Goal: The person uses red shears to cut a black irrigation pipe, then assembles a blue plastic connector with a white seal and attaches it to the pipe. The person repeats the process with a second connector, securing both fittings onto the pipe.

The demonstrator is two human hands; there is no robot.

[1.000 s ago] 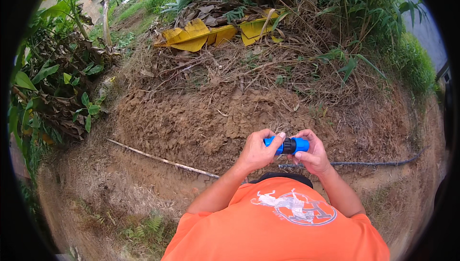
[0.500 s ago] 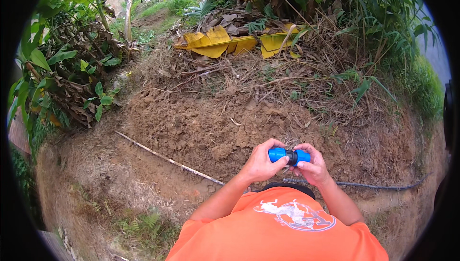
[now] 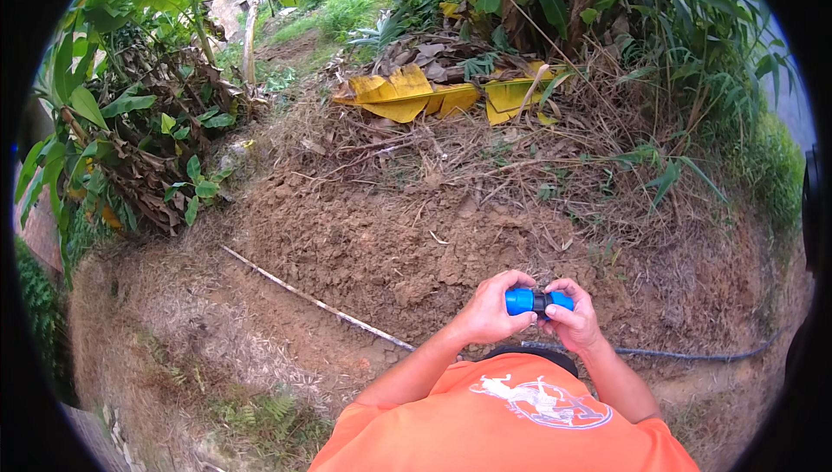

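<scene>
Between my two hands, in front of my orange shirt, is a blue and black pipe coupling (image 3: 520, 301), lying about level. My left hand (image 3: 490, 308) is closed around its left blue nut, thumb along the near side. On the other end, the fingers and thumb of my right hand (image 3: 575, 317) grip the right blue nut. The black middle shows between them. A dark pipe (image 3: 685, 356) lies on the ground at the right, its left part hidden behind my right hand and forearm.
A pale, thin pole (image 3: 316, 301) lies slantwise on the soil at the left. Loose brown soil (image 3: 364, 238) rises ahead, with a yellow leaf (image 3: 394, 93) and dry stalks above it. Leafy plants (image 3: 130, 104) stand at the left, and tall greenery (image 3: 685, 56) at the right.
My hands and the coupling sit slightly lower and further right in the picture; the whole scene has shifted a little the same way. Both hands still grip the coupling.
</scene>
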